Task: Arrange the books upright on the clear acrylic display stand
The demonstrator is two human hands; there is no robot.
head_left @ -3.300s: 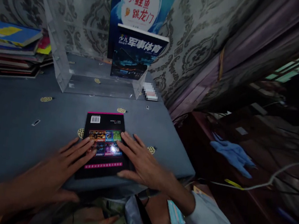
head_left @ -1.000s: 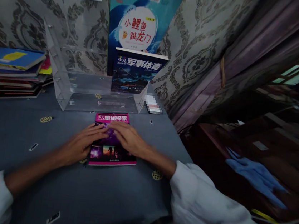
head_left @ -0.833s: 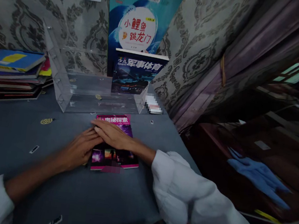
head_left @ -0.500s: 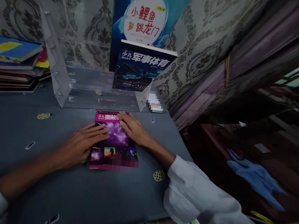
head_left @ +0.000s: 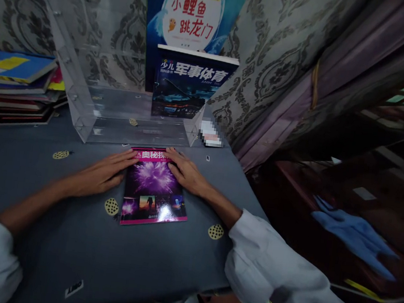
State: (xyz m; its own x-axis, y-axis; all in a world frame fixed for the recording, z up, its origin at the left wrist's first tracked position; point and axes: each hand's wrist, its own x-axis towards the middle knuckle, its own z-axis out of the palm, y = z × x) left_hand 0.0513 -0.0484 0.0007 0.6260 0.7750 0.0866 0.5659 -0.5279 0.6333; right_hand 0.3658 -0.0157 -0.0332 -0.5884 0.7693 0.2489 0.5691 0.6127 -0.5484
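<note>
A purple and black book (head_left: 155, 180) with a pink border lies flat, cover up, on the grey tablecloth. My left hand (head_left: 103, 172) rests at its upper left corner, fingers stretched out with the tips on the cover's edge. On the upper right corner lies my right hand (head_left: 187, 171), fingers extended over the cover. Neither hand is gripping the book. Just behind it stands a clear acrylic rack (head_left: 138, 132). A dark blue book (head_left: 191, 87) stands upright at the rack's right end, in front of a larger teal book (head_left: 191, 16).
Several stacked books (head_left: 16, 86) sit at the table's back left. A small blurred-out item (head_left: 211, 134) lies right of the rack. Beyond the table's right edge are a purple curtain (head_left: 279, 111) and a blue cloth (head_left: 356, 235) on a dark red surface.
My left hand has moved off the middle of the purple book to its upper left corner, uncovering more of the cover. My right hand stays at the upper right corner.
</note>
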